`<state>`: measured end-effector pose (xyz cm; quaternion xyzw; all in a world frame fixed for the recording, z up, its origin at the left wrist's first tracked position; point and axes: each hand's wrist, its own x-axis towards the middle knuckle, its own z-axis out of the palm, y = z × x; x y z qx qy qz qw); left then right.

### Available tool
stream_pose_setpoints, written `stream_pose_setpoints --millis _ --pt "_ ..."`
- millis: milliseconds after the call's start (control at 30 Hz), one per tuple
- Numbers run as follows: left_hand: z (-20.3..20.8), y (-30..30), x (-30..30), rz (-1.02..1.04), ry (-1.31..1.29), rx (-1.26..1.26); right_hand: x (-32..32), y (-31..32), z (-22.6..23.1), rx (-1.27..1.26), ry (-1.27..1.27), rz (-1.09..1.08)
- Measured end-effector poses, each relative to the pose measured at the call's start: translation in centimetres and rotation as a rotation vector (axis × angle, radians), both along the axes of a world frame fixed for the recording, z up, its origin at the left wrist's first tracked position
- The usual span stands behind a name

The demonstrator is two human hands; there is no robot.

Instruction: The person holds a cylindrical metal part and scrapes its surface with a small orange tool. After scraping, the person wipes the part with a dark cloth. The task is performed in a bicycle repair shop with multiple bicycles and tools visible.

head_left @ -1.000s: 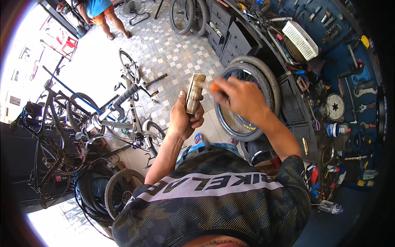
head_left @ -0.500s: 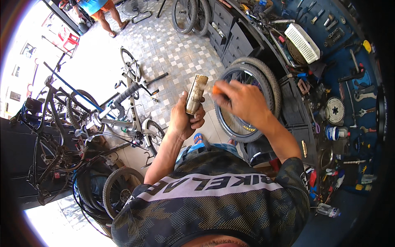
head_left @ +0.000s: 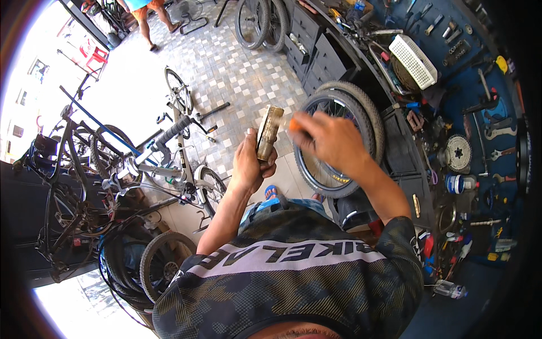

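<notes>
My left hand (head_left: 247, 165) is wrapped round a stained, brownish-silver cylinder (head_left: 270, 131), held nearly upright in front of my body with its top leaning slightly right. To its right, my right hand (head_left: 334, 140) is closed on a small orange-handled tool (head_left: 294, 125). Motion blurs this tool, and its working end cannot be made out. A narrow gap shows between the orange part and the cylinder. Behind my right hand stand bicycle wheels (head_left: 367, 116) with black tyres.
A white bicycle (head_left: 183, 164) and dark bicycle frames (head_left: 65, 169) stand at the left. On the right, a workbench with drawers (head_left: 324, 59) bears a white basket (head_left: 415, 61); wrenches (head_left: 499, 131) hang on a blue tool wall. Another person (head_left: 149, 22) is at the far left.
The cylinder has dropped slightly in view. My right hand has shifted a little, keeping the orange-handled tool beside it. The other person in the back has moved slightly upward and left.
</notes>
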<state>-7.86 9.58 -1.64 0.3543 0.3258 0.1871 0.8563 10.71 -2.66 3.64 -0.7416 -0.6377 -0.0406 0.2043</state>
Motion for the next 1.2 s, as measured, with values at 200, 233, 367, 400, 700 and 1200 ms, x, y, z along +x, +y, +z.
stream_pose_setpoints --millis 200,233,367,400,700,1200 --pt "-0.4 0.5 0.2 -0.008 -0.013 0.082 0.1 0.3 0.4 -0.054 0.028 0.024" --pt "-0.4 0.4 0.3 0.008 -0.007 0.074 0.2 0.3 0.8 -0.076 0.033 -0.001" --pt "-0.5 0.4 0.5 0.015 -0.011 0.078 0.2 0.5 -0.2 0.02 0.005 0.085" --pt "-0.7 0.5 0.4 0.009 -0.022 0.089 1.2 1.1 0.1 0.004 -0.001 0.0" --pt "-1.0 0.4 0.2 0.007 -0.003 0.199 0.9 0.8 0.6 -0.001 -0.025 -0.003" --pt "-0.9 -0.1 0.3 0.053 0.138 0.519 0.2 -0.4 1.7 -0.057 -0.014 0.034"
